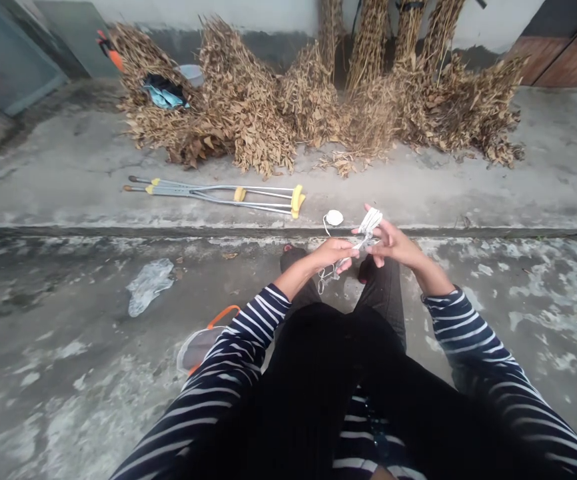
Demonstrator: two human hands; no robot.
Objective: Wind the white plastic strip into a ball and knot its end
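White cord (370,221) is looped around the raised fingers of my right hand (391,244), whose thumb and lower fingers are close to the strands. My left hand (336,253) pinches part of the same cord just to the left, with the two hands nearly touching. Loose strands dangle below my left fingers, over the gap between my legs. A small round white bundle (334,217) lies on the concrete ledge beyond my hands, with a thin cord running down from it.
Crutches with yellow pads (297,201) lie on the ledge (68,173). Dried plant bundles (258,120) lean along the wall. A clear plastic bag (150,285) rests on the lower ground, and a grey bag with orange handles (203,349) is by my left arm.
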